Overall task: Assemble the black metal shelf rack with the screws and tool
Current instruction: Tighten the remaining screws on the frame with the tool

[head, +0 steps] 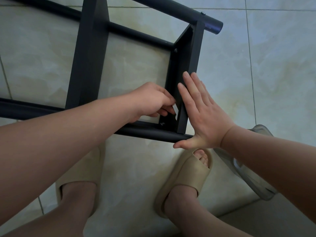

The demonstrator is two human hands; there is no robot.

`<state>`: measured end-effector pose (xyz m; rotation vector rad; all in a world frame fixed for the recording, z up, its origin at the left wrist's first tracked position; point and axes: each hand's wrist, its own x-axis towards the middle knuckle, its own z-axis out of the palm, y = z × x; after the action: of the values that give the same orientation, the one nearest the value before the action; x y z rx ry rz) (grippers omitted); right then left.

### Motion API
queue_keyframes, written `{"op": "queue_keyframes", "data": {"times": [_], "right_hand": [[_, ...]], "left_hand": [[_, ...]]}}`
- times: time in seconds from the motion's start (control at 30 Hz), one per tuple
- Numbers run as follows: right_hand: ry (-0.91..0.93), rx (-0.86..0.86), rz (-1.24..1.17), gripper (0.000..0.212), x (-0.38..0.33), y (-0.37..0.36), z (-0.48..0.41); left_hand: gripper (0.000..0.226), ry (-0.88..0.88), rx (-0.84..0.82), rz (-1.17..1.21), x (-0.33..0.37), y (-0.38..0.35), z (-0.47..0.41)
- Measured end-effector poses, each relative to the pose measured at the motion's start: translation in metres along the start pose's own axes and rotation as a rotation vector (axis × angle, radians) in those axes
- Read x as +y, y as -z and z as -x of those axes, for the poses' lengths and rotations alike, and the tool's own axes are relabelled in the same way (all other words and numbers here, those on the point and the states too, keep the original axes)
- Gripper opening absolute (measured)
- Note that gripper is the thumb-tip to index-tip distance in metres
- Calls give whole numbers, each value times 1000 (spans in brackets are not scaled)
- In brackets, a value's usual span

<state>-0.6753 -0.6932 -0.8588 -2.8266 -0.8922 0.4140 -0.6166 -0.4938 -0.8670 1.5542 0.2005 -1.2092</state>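
On the pale tiled floor (256,65) lies the black metal shelf rack (89,57). The left hand (150,101) pinches a small silvery tool (174,107) near a corner screw (162,124). The right hand (203,113) presses the rack's end panel (186,53), fingers straight and together.

Reaches in bare-armed from both sides toward the black end panel (185,62). Curls the left hand (150,100) just inside the panel, knuckles up. Pinches a small pale tool (174,108) between thumb and fingertips, close against the panel's inner face. Lays the right hand (203,115) flat on the panel's outer side, fingers straight and close together, pointing along the panel away from the body. Splays the right thumb wide, just below the panel's near end. Brings the right forearm in from beyond the panel's outer side, and the left forearm across from its inner side.
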Motion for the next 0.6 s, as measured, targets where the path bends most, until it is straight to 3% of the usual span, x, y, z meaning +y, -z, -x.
{"op": "queue_keyframes", "data": {"times": [0.17, 0.6], "right_hand": [[1, -1, -4, 133, 0, 0, 0], [4, 4, -4, 133, 0, 0, 0]], "left_hand": [[9, -18, 45, 76, 2, 2, 0], [13, 3, -41, 34, -4, -3, -2]]}}
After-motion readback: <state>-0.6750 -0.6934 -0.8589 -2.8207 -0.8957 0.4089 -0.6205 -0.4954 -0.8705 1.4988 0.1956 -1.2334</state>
